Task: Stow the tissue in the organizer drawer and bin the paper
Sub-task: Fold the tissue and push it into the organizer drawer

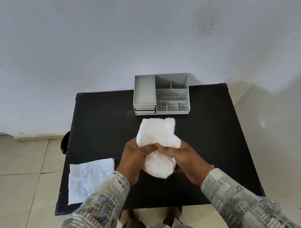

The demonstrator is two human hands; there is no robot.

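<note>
Both our left hand (133, 160) and right hand (184, 159) are gripping the white tissue (158, 147), fingers curled closed around it above the black table (96, 122).

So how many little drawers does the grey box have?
2, stacked at the front left of the organizer: the upper drawer and the lower drawer. Both look closed. Others may be hidden.

L grip (134, 156) + R grip (181, 156) — both clenched, fingertips together
</note>
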